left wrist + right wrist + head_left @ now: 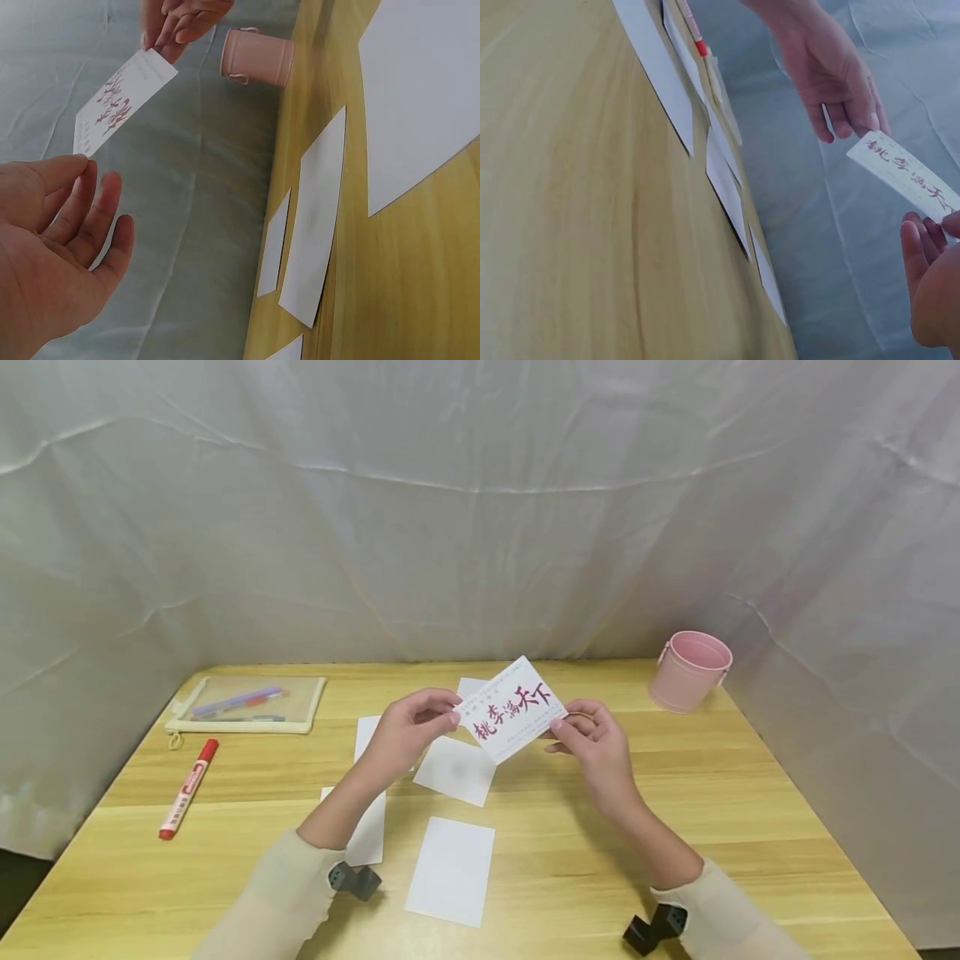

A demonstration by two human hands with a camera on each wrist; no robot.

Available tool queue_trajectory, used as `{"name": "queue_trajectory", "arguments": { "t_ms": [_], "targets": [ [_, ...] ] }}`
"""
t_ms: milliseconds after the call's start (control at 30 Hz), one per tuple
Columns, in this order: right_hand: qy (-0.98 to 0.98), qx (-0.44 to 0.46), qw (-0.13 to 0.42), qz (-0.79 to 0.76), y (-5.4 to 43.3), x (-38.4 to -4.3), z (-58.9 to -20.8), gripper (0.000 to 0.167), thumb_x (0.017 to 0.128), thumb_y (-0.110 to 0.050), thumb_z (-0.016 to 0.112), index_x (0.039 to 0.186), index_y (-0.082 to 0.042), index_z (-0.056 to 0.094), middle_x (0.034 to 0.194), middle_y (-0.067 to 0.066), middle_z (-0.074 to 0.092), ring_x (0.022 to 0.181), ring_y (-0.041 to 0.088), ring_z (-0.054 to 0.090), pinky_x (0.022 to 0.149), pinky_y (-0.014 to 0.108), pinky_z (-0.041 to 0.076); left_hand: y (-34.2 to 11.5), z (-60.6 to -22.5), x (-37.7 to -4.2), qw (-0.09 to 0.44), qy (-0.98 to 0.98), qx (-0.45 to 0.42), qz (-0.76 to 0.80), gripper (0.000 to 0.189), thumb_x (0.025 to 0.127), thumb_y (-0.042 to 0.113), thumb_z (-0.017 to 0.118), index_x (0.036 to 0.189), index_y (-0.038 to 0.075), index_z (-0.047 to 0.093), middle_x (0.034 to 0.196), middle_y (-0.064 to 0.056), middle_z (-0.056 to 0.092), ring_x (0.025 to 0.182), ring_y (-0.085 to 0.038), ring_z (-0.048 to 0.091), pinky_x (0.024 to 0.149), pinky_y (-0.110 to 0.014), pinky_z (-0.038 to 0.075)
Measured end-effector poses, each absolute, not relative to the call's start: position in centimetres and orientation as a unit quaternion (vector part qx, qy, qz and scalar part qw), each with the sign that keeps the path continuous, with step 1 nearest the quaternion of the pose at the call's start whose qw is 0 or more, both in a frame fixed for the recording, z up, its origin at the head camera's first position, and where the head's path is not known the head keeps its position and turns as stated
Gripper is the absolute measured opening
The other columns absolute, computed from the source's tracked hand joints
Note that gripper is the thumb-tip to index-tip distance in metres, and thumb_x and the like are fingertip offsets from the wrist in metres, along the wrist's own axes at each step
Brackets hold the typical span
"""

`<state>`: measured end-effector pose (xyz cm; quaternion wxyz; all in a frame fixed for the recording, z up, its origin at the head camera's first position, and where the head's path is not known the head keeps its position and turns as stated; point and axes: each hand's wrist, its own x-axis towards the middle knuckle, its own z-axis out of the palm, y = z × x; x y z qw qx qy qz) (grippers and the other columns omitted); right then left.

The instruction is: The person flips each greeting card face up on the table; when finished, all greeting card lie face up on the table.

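Observation:
A white card (513, 710) with large dark-red Chinese characters is held up above the table, tilted, by both hands. My left hand (412, 731) pinches its left corner between thumb and fingers. At the opposite end, my right hand (596, 747) grips the right corner, thumb on the printed face. The left wrist view shows the same card (120, 105) stretched between the two hands, well off the tabletop. Below it lie several blank white cards, among them one just under the held card (457, 770) and one nearer me (452, 870).
A red marker (189, 789) lies at the left, below a translucent zip pouch (311, 706) containing pens. At the back right stands a pink bucket (690, 672) with side handles. Grey fabric (480, 527) hangs behind the wooden table (720, 810).

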<state>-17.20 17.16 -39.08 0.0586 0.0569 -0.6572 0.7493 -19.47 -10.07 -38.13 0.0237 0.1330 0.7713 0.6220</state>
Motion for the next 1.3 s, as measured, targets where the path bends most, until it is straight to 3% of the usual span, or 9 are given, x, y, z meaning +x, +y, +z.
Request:
{"name": "queue_trajectory", "arguments": {
  "t_ms": [233, 367, 467, 600, 833, 1067, 1300],
  "targets": [
    [-0.714, 0.114, 0.055, 0.688, 17.6, -17.0, -38.8, 0.043, 0.098, -0.007, 0.064, 0.137, -0.004, 0.049, 0.104, 0.008, 0.068, 0.091, 0.012, 0.067, 0.081, 0.023, 0.057, -9.6, -38.3, -19.7, 0.037, 0.783, 0.142, 0.604, 0.021, 0.096, 0.016, 0.066, 0.117, 0.012, 0.070, 0.100, -0.011, 0.069, 0.090, -0.021, 0.067, 0.087, -0.039, 0.055],
    [-0.763, 0.122, 0.069, 0.631, 18.6, -17.1, -39.2, 0.045, 0.099, -0.011, 0.065, 0.141, -0.012, 0.053, 0.101, 0.014, 0.065, 0.084, 0.011, 0.064, 0.074, 0.019, 0.054, -8.2, -38.9, -20.3, 0.060, 0.799, 0.165, 0.575, 0.019, 0.096, 0.014, 0.067, 0.114, 0.012, 0.071, 0.100, -0.006, 0.071, 0.088, -0.017, 0.066, 0.083, -0.035, 0.055],
    [-0.790, 0.106, 0.072, 0.600, 19.9, -17.6, -39.9, 0.040, 0.098, -0.014, 0.066, 0.137, -0.015, 0.058, 0.099, 0.015, 0.064, 0.080, 0.010, 0.062, 0.070, 0.018, 0.053, -6.9, -39.4, -21.3, 0.077, 0.806, 0.183, 0.558, 0.018, 0.096, 0.014, 0.067, 0.113, 0.013, 0.072, 0.102, -0.005, 0.071, 0.091, -0.021, 0.067, 0.082, -0.038, 0.056],
    [-0.814, 0.092, 0.060, 0.570, 22.0, -19.1, -41.3, 0.034, 0.098, -0.014, 0.067, 0.131, -0.008, 0.061, 0.100, 0.016, 0.065, 0.080, 0.006, 0.062, 0.072, 0.018, 0.054, -4.9, -40.2, -23.1, 0.096, 0.812, 0.198, 0.541, 0.018, 0.096, 0.014, 0.067, 0.114, 0.012, 0.073, 0.100, -0.006, 0.071, 0.093, -0.030, 0.067, 0.079, -0.041, 0.058],
    [-0.878, 0.084, 0.031, 0.470, 27.3, -24.2, -43.5, 0.031, 0.096, -0.006, 0.066, 0.126, -0.001, 0.059, 0.099, 0.021, 0.066, 0.076, 0.011, 0.059, 0.061, 0.023, 0.051, 0.5, -42.2, -27.7, 0.111, 0.867, 0.239, 0.423, 0.019, 0.099, 0.014, 0.061, 0.115, 0.014, 0.071, 0.103, -0.002, 0.071, 0.088, -0.012, 0.063, 0.076, -0.026, 0.051],
    [-0.931, 0.110, 0.015, 0.349, 30.9, -28.2, -45.3, 0.027, 0.093, -0.009, 0.070, 0.118, 0.002, 0.063, 0.101, 0.018, 0.063, 0.095, 0.029, 0.058, 0.085, 0.038, 0.047, 4.4, -43.9, -30.3, 0.114, 0.897, 0.237, 0.357, 0.016, 0.100, 0.016, 0.061, 0.110, 0.015, 0.072, 0.108, 0.001, 0.070, 0.094, -0.011, 0.061, 0.088, -0.028, 0.049],
    [-0.937, 0.104, 0.001, 0.333, 31.9, -29.5, -45.3, 0.029, 0.094, -0.011, 0.070, 0.118, 0.004, 0.062, 0.101, 0.019, 0.062, 0.097, 0.032, 0.058, 0.090, 0.046, 0.047, 6.0, -44.3, -32.6, 0.100, 0.903, 0.254, 0.331, 0.016, 0.099, 0.013, 0.062, 0.109, 0.012, 0.074, 0.109, 0.001, 0.072, 0.098, -0.011, 0.062, 0.092, -0.025, 0.048]
  ]
}}
